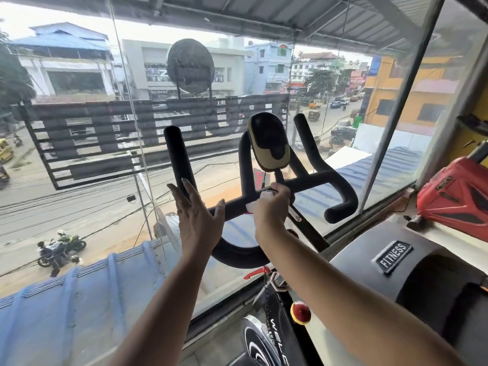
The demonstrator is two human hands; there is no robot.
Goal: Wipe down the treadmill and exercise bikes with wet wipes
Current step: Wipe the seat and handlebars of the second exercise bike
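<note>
An exercise bike's black handlebars [319, 182] stand in front of a glass window. A black and gold console [268, 143] sits above the crossbar. My right hand [272, 207] grips a white wet wipe [254, 204] and presses it round the middle of the crossbar. My left hand [196, 215] is raised beside the left upright grip [179, 154], fingers straight, thumb touching the crossbar. The bike's frame with a red knob [300, 312] and its flywheel [260, 350] show below.
A treadmill hood with a "FITNESS" badge [393, 256] lies close on the right. A red machine part [454, 199] sits on the sill behind it. The glass window [132, 180] is right behind the handlebars, with a street far below.
</note>
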